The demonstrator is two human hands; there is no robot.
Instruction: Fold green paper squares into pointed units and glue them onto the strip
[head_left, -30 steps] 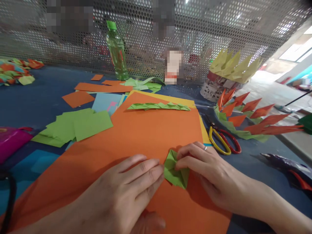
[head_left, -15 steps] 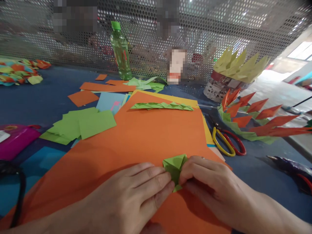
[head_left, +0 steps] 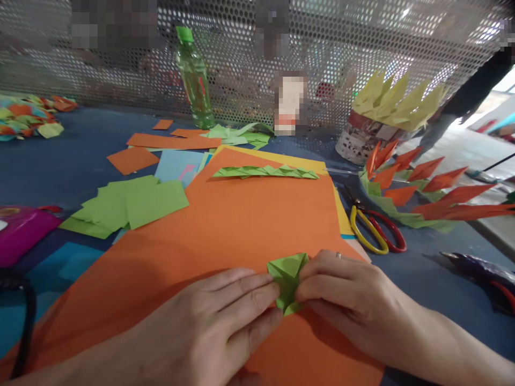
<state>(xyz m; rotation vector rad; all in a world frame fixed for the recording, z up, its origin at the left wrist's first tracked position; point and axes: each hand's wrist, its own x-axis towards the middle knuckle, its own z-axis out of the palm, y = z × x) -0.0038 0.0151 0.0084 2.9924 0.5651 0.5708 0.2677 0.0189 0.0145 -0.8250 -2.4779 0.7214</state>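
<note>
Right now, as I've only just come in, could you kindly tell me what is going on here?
A person is handling a small folded green paper on a large orange sheet. The left hand lies with its fingertips at the paper's left edge, while the right hand has curled fingers at its right edge. A folded green strip lies farther up the sheet, and scissors lie to the right.
</note>
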